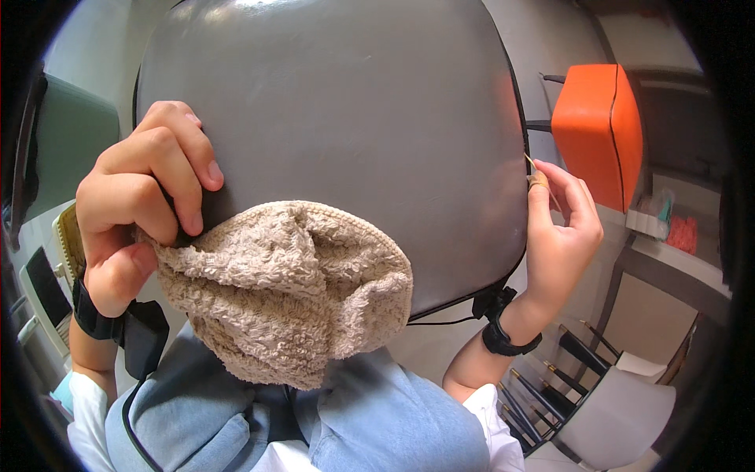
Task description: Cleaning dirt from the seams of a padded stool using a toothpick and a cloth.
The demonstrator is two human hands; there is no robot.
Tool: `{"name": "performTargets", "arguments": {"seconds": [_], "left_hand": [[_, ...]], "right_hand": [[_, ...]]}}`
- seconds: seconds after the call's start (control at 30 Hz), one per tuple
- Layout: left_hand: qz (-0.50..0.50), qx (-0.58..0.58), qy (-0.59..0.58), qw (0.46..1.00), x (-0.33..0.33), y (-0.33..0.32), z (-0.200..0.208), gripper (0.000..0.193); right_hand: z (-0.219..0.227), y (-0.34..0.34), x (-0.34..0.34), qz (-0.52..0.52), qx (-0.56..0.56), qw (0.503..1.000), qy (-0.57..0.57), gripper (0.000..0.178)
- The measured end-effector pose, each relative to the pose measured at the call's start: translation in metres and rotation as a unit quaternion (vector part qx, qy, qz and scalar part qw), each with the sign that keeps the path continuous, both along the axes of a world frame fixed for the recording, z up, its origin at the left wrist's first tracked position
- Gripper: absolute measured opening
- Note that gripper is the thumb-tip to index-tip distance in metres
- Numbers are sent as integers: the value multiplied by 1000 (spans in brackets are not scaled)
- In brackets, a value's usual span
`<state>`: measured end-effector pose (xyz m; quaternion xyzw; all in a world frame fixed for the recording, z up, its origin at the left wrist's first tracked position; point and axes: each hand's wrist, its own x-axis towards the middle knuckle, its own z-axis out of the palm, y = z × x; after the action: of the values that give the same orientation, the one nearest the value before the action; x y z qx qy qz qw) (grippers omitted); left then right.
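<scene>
A grey padded seat (354, 118) with a smooth, shiny cover and dark edging lies in front of me. My left hand (141, 189) is at its left edge, fingers curled and closed on the corner of a beige terry cloth (291, 291). The cloth drapes in folds over the seat's near edge and hangs above my knees. At the seat's right edge, my right hand (562, 212) has thumb and fingers pinched together around a thin, pale yellowish strip (530, 162). What the strip belongs to is too small to tell.
An orange padded chair (598, 134) stands at the far right. Nearer on the right is a white seat (617, 417) with dark legs. A green chair (71, 145) stands at the left. A black cable (440, 322) runs below the seat's near edge.
</scene>
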<state>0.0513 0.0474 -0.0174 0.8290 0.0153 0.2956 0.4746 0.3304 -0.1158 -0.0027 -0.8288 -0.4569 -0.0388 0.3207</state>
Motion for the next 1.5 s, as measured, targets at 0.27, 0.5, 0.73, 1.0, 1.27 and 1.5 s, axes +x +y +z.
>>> {"name": "performTargets", "arguments": {"seconds": [0.27, 0.5, 0.73, 1.0, 1.27, 1.5], "left_hand": [[13, 7, 0, 1000, -1, 1, -2, 16], [21, 9, -4, 1000, -2, 0, -5, 17], [15, 9, -5, 1000, -2, 2, -4, 16], [6, 22, -3, 1000, -2, 2, -2, 15], [6, 17, -2, 1000, -3, 3, -6, 15], [28, -42, -2, 999, -4, -2, -9, 29]], "right_hand": [[-4, 3, 0, -4, 7, 1000, -29, 14], [-5, 4, -2, -10, -3, 998, -67, 15], [-10, 3, -3, -27, 7, 996, -89, 17], [-12, 3, -2, -39, 42, 992, -110, 18], [-13, 2, -2, -3, 42, 995, -91, 18], [-14, -3, 0, -3, 54, 997, -59, 13]]}}
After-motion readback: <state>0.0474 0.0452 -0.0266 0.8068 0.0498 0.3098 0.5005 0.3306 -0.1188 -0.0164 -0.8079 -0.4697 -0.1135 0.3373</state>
